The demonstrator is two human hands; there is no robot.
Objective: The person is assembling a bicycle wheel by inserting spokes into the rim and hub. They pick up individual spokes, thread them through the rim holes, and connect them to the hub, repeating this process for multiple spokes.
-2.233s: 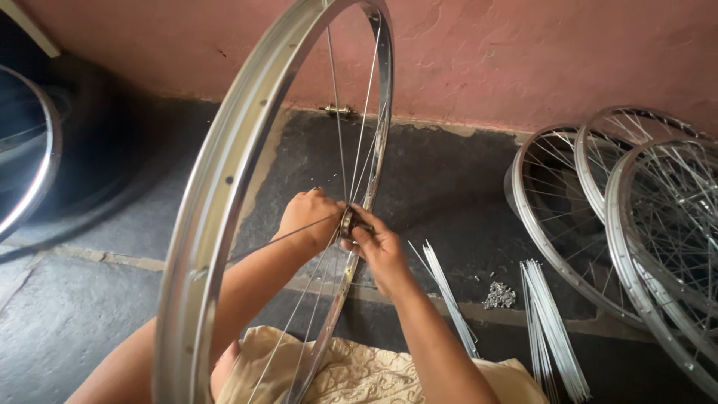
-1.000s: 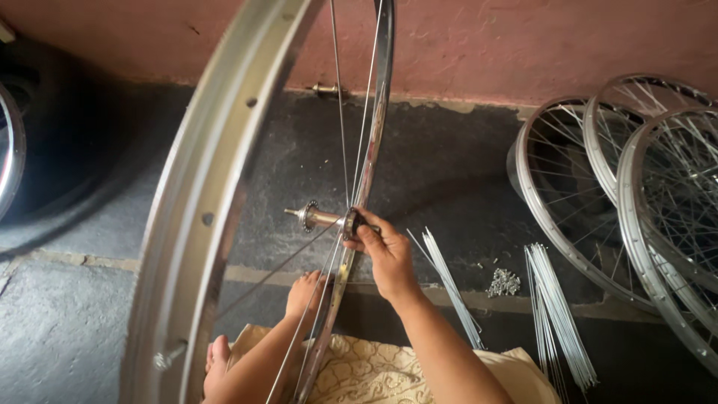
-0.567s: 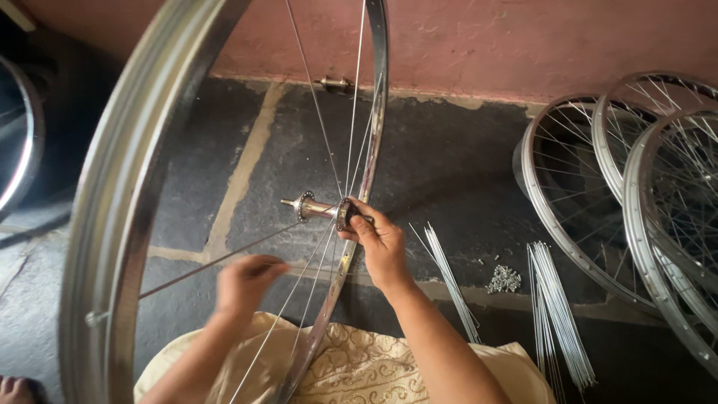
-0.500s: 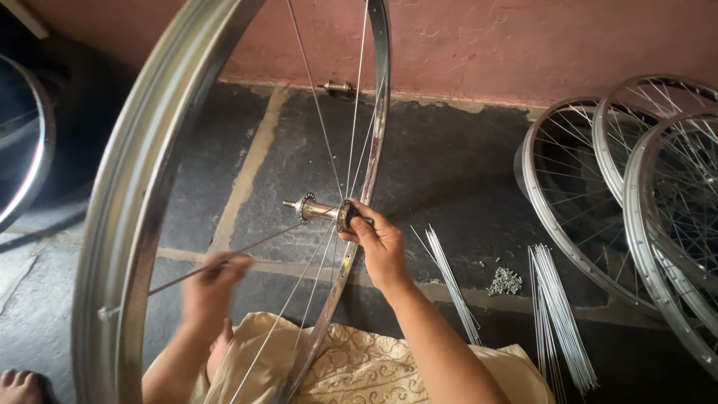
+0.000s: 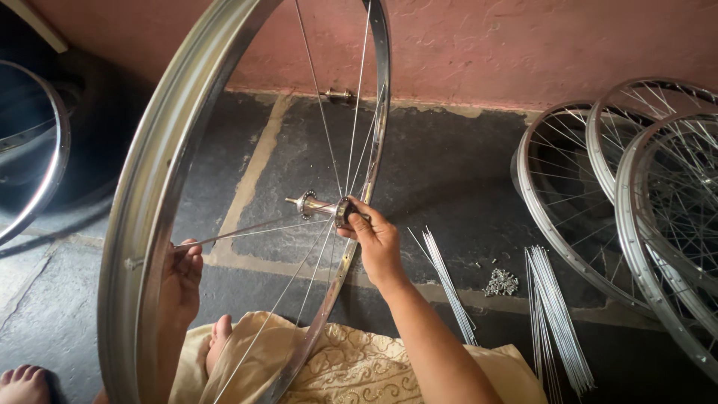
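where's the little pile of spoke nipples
In the head view, the small pile of nipples lies on the dark floor right of the right hand, between two bundles of loose spokes.

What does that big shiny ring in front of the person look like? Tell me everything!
The wheel rim is a big silver metal hoop, standing upright on edge. Only a few thin spokes run from it to a metal hub in the middle. The right hand holds the hub; the left hand touches the rim's inside, where one spoke ends.
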